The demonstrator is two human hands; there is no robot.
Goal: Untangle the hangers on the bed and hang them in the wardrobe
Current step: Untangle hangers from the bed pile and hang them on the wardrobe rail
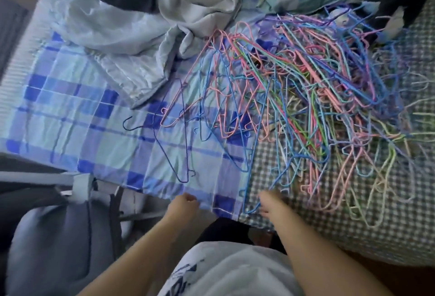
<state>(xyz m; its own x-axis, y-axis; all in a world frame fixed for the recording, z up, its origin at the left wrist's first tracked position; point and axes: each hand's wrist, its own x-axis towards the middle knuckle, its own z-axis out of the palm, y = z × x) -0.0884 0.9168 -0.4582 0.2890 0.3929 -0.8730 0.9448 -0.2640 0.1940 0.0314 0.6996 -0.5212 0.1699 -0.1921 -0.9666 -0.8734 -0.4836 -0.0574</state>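
The right hand (270, 203) grips the near corner of a light-blue wire hanger (249, 173) at the bed's near edge. Beyond it and off to its right sprawls the tangled heap of pink, blue, green and purple wire hangers (317, 97). The left hand (186, 203), beside it, is curled over the blue checked bedsheet (82, 112); whether it holds anything cannot be told.
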